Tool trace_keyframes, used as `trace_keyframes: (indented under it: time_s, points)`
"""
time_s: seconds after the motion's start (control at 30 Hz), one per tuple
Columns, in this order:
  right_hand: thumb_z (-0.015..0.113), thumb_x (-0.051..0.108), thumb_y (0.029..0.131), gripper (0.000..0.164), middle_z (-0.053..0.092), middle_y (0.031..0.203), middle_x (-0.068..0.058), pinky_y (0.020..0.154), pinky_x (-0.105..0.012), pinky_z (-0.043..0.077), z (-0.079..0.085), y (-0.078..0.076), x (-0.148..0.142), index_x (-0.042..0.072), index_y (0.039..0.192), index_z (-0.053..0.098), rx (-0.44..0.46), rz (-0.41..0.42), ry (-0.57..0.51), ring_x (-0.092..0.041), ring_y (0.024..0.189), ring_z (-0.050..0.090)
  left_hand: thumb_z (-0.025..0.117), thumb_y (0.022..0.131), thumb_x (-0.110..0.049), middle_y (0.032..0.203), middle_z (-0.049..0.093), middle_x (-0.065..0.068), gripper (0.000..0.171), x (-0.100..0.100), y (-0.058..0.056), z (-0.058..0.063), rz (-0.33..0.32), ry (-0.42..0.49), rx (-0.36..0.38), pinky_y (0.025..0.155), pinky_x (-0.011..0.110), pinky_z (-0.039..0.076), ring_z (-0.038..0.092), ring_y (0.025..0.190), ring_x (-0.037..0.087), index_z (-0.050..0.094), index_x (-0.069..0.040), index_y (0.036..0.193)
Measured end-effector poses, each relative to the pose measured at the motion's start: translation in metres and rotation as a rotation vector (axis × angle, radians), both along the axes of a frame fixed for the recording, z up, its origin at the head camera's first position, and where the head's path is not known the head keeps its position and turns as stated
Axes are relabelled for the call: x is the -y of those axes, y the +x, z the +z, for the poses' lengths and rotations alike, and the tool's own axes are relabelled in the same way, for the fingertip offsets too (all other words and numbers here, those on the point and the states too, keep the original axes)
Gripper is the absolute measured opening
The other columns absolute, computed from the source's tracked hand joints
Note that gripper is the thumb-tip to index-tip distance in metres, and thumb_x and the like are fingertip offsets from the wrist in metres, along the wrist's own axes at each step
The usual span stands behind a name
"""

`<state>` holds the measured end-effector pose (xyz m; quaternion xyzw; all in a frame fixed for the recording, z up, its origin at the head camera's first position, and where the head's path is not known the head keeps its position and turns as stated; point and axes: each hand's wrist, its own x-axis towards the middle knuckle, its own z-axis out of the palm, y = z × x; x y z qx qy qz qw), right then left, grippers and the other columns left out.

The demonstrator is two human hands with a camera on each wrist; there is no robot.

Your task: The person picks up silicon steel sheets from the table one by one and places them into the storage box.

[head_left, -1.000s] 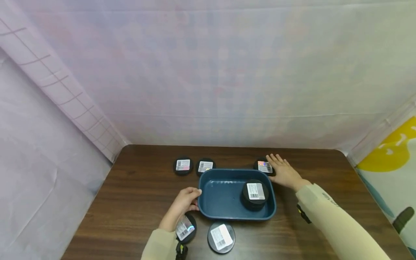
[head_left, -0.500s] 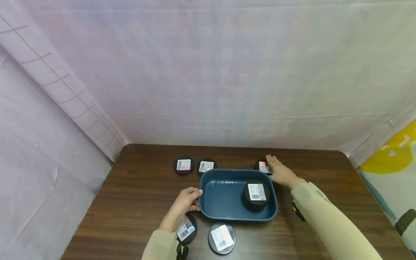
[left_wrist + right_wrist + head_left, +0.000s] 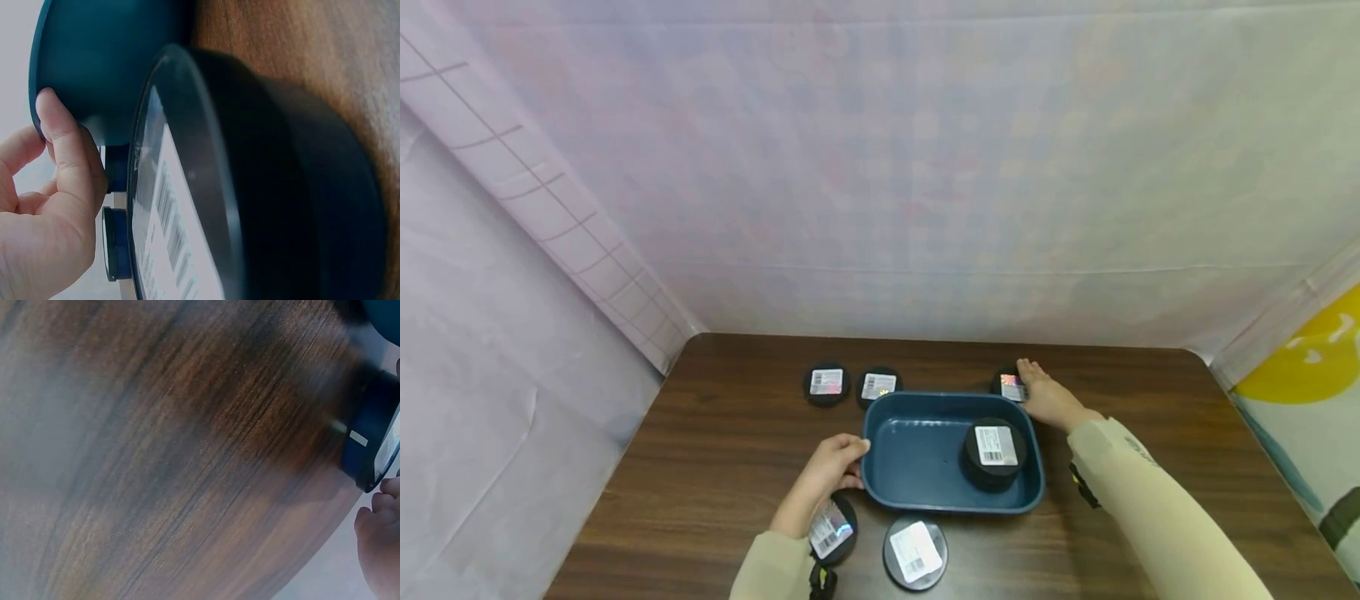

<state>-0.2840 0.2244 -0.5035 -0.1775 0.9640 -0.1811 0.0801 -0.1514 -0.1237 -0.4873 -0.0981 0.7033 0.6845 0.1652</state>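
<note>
In the head view, my left hand pinches the left rim of a dark blue rectangular plastic bin; the left wrist view shows thumb and fingers on that rim. Inside the bin, at its right, sits a black round tub with a white barcode label, seemingly stacked on another. Behind the bin's right corner, my right hand grips another black round tub from its right side. The right wrist view catches only curled fingers at that tub's edge; the thumb is mostly hidden.
Two black tubs stand behind the bin's left part. In front are a tub and one beside the left forearm. The brown wooden table meets a pale cloth backdrop at its back edge.
My right hand has drawn its spread fingers together and closed in around the tub at the back right. My left hand stays on the bin's rim.
</note>
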Motion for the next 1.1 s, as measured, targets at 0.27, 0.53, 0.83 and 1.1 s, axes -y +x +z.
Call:
trace_keyframes:
  time_s: [0.27,0.53,0.83,1.1]
  points:
    - [0.058,0.018,0.074,0.075,0.02,0.133,-0.031,0.1,-0.05,0.018,0.0,-0.002,0.005,-0.015,0.129,0.02,0.024,-0.021,0.006,-0.044,0.123,0.017,0.047,0.086,-0.014,0.07,0.046,0.007,0.031,-0.004,0.01,0.028,-0.015,0.014,0.0,0.052,0.024,0.047,0.045,0.057,0.013,0.046,0.014,0.1]
    - [0.059,0.009,0.073,0.068,0.027,0.131,-0.029,0.097,-0.049,0.025,0.003,-0.006,0.005,-0.014,0.127,0.026,0.023,-0.028,-0.013,-0.041,0.12,0.026,0.048,0.086,-0.014,0.07,0.046,0.007,0.032,-0.004,0.009,0.027,-0.018,0.013,-0.006,0.053,0.025,0.048,0.046,0.057,0.013,0.046,0.015,0.1]
    - [0.062,0.012,0.068,0.067,0.036,0.126,-0.028,0.09,-0.047,0.035,0.003,-0.005,0.004,-0.013,0.124,0.035,-0.006,-0.002,0.023,-0.04,0.113,0.037,0.047,0.086,-0.014,0.07,0.045,0.006,0.034,-0.005,0.011,0.023,-0.024,0.014,-0.012,0.053,0.026,0.048,0.045,0.057,0.013,0.044,0.016,0.102]
    - [0.064,0.021,0.072,0.067,0.038,0.125,-0.028,0.089,-0.048,0.036,0.005,-0.005,0.002,-0.012,0.123,0.037,-0.015,0.005,0.04,-0.04,0.114,0.037,0.047,0.086,-0.014,0.071,0.046,0.006,0.035,-0.005,0.011,0.026,-0.039,0.024,-0.015,0.053,0.025,0.048,0.046,0.057,0.013,0.044,0.017,0.103]
